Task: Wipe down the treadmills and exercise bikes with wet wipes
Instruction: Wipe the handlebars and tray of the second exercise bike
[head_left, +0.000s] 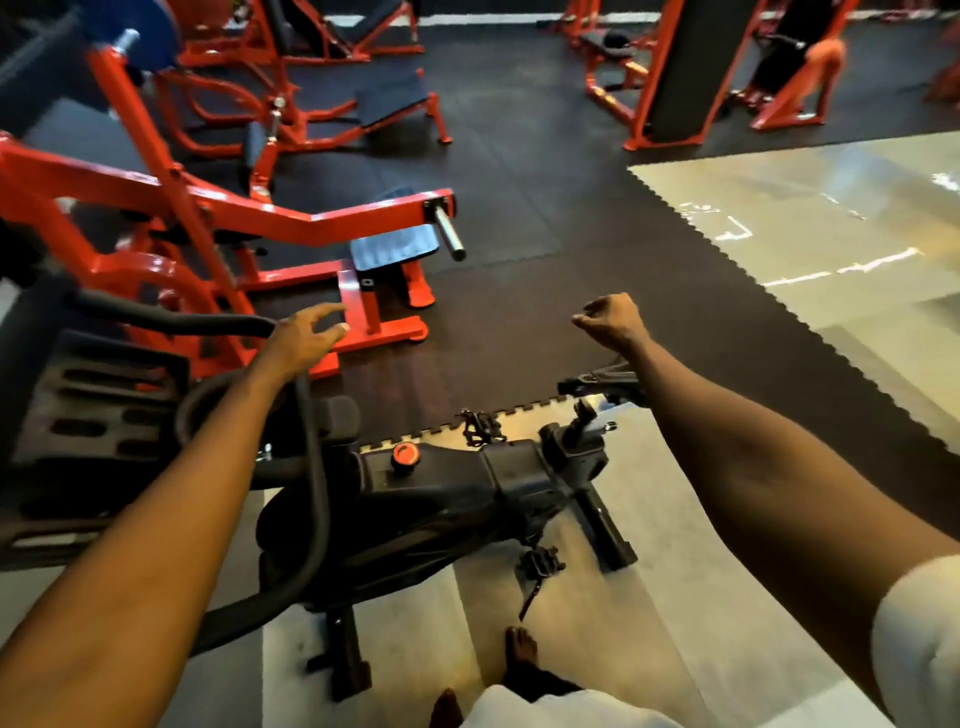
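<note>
While both arms reach over the bike (441, 488), the left grip (306, 332) is spread empty, the right grip (610, 322) curled. Neither holds anything seen; wiping seems unstarted.

A gym floor (519, 322) is covered with dark rubber mats whose toothed edges interlock. They meet pale glossy flooring (831, 218) at the right and along the near side. White tape marks (841, 267) lie on the pale part. A black exercise bike (467, 488) stands on the pale flooring, its cross-feet flat on it. Orange weight machines (291, 218) stand on the mats to the left and at the back. A bare foot (521, 649) rests on the floor just beside the bike.
</note>
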